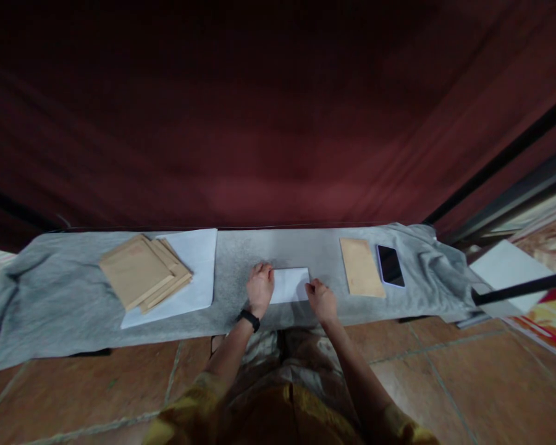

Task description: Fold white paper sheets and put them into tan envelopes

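A folded white paper (291,284) lies on the grey cloth (65,296) right in front of me. My left hand (260,288), with a black band on the wrist, presses down on the paper's left end with curled fingers. My right hand (321,298) pinches the paper's lower right corner. A stack of brown envelopes (141,271) rests on white sheets (195,259) to the left. A single brown envelope (361,267) lies to the right, next to a dark phone (390,266).
The cloth covers a low bench in front of a dark red curtain (259,123). Terracotta floor tiles (97,389) run below. At the right are a white sheet (509,269), a black bar (523,289) and a colourful mat (553,318).
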Demonstrator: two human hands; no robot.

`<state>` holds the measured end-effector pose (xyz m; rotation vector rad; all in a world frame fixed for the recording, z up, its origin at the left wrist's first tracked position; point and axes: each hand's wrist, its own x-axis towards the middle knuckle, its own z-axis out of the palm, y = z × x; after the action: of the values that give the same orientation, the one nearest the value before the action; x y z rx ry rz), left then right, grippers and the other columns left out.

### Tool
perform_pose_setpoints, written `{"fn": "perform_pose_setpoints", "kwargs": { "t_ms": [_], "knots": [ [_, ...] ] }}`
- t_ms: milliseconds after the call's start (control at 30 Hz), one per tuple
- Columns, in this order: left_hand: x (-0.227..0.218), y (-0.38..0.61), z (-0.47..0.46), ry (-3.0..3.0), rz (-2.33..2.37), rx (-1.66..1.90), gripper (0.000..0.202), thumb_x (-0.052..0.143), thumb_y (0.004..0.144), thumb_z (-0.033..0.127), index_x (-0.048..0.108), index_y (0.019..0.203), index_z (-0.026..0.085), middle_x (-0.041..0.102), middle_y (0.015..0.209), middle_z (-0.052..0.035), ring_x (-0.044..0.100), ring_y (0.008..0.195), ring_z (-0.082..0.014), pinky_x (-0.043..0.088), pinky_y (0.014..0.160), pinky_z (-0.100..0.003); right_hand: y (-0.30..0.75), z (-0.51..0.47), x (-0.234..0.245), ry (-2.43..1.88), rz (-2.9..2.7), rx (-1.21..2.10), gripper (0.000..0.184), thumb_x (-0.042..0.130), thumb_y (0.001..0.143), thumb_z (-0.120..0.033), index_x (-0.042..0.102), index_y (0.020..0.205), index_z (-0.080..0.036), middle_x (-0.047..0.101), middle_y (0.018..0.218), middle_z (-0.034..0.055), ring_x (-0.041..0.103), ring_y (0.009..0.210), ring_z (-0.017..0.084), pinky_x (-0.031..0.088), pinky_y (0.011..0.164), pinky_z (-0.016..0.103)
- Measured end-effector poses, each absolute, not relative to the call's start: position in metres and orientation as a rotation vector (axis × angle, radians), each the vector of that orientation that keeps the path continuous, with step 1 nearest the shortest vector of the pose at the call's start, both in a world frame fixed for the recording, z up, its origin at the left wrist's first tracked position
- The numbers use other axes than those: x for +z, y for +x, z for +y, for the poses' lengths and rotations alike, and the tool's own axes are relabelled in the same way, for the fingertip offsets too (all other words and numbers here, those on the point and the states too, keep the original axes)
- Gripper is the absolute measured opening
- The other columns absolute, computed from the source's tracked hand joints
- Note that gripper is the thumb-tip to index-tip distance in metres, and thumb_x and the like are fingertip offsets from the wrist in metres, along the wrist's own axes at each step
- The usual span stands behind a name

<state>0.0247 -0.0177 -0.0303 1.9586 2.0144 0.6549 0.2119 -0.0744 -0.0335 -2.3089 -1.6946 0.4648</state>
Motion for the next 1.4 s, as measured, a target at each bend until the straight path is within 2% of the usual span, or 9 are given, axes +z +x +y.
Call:
{"fn": "perform_pose_setpoints", "kwargs": {
  "t_ms": [133, 233, 300, 433, 567, 700, 800, 967, 1400],
  "knots": [
    [-0.04, 0.031, -0.035, 2.255, 1.885, 0.633, 0.033, 0.046, 0.099, 0.021, 0.067, 0.125, 0.019, 0.056, 0.148, -0.0114, 0.049, 0.138, -0.0267, 0.039, 0.115, -0.043, 0.21, -0.074, -0.033, -2.338, -1.737, 0.425, 0.024, 0.051, 0.103, -0.034, 0.071, 0.103, -0.02, 0.078, 0.09, 0.0086, 0.075, 0.084, 0.02, 0.047, 0.07, 0.025],
    [-0.052, 0.041, -0.058, 2.496, 1.697, 0.548, 0.04, 0.044, 0.103, 0.032, 0.06, 0.136, 0.019, 0.049, 0.156, -0.0097, 0.039, 0.147, -0.0262, 0.033, 0.121, -0.046, 0.209, -0.076, -0.034, -2.335, -1.762, 0.407, 0.024, 0.05, 0.103, -0.033, 0.07, 0.103, -0.02, 0.077, 0.09, 0.0081, 0.074, 0.083, 0.02, 0.047, 0.069, 0.025],
    [-0.059, 0.046, -0.07, 2.532, 1.686, 0.507, 0.047, 0.044, 0.103, 0.038, 0.054, 0.143, 0.016, 0.045, 0.158, -0.0122, 0.035, 0.15, -0.0277, 0.03, 0.123, -0.048, 0.209, -0.078, -0.036, -2.332, -1.775, 0.397, 0.025, 0.048, 0.104, -0.032, 0.069, 0.104, -0.019, 0.077, 0.089, 0.0083, 0.074, 0.082, 0.02, 0.046, 0.069, 0.026],
    [-0.065, 0.051, -0.079, 2.544, 1.726, 0.469, 0.054, 0.043, 0.103, 0.041, 0.046, 0.15, 0.015, 0.04, 0.161, -0.0143, 0.032, 0.152, -0.0284, 0.027, 0.124, -0.049, 0.21, -0.083, -0.041, -2.309, -1.767, 0.324, 0.026, 0.046, 0.104, -0.031, 0.065, 0.114, -0.017, 0.074, 0.099, 0.011, 0.071, 0.086, 0.022, 0.048, 0.071, 0.029],
    [-0.066, 0.051, -0.076, 2.57, 1.73, 0.434, 0.056, 0.042, 0.102, 0.039, 0.042, 0.153, 0.015, 0.037, 0.163, -0.0147, 0.031, 0.152, -0.0287, 0.026, 0.124, -0.051, 0.206, -0.081, -0.048, -2.03, -1.814, 0.084, 0.035, 0.042, 0.103, -0.032, 0.06, 0.127, -0.014, 0.069, 0.118, 0.0159, 0.065, 0.105, 0.025, 0.05, 0.089, 0.036],
    [-0.07, 0.05, -0.076, 2.624, 1.689, 0.383, 0.06, 0.041, 0.1, 0.03, 0.035, 0.157, 0.012, 0.035, 0.163, -0.0163, 0.027, 0.154, -0.0291, 0.026, 0.124, -0.053, 0.191, -0.076, -0.057, -1.723, -2.022, 0.067, 0.046, 0.034, 0.106, -0.034, 0.053, 0.143, -0.016, 0.057, 0.145, 0.0148, 0.051, 0.133, 0.026, 0.042, 0.109, 0.043],
    [-0.077, 0.049, -0.075, 2.651, 1.667, 0.378, 0.061, 0.039, 0.099, 0.023, 0.032, 0.158, 0.011, 0.035, 0.163, -0.0156, 0.025, 0.155, -0.0275, 0.025, 0.125, -0.052, 0.182, -0.076, -0.064, -1.73, -2.16, 0.057, 0.048, 0.032, 0.106, -0.031, 0.048, 0.15, -0.016, 0.049, 0.155, 0.0128, 0.04, 0.145, 0.025, 0.031, 0.118, 0.048],
    [-0.079, 0.043, -0.072, 2.595, 1.706, 0.415, 0.057, 0.033, 0.1, 0.02, 0.035, 0.155, 0.006, 0.037, 0.162, -0.0146, 0.025, 0.154, -0.0235, 0.024, 0.126, -0.047, 0.185, -0.079, -0.07, -1.852, -2.19, -0.029, 0.052, 0.034, 0.107, -0.033, 0.041, 0.154, -0.013, 0.04, 0.161, 0.0127, 0.035, 0.149, 0.026, 0.025, 0.122, 0.046],
    [-0.064, 0.017, -0.061, 2.406, 1.904, 0.381, 0.06, 0.031, 0.103, 0.035, 0.034, 0.157, 0.008, 0.035, 0.162, -0.0158, 0.025, 0.155, -0.0255, 0.021, 0.126, -0.05, 0.186, -0.079, -0.072, -1.976, -2.06, -0.009, 0.057, 0.033, 0.107, -0.04, 0.038, 0.156, -0.013, 0.039, 0.161, 0.0165, 0.038, 0.147, 0.028, 0.023, 0.121, 0.049]
  ]
}}
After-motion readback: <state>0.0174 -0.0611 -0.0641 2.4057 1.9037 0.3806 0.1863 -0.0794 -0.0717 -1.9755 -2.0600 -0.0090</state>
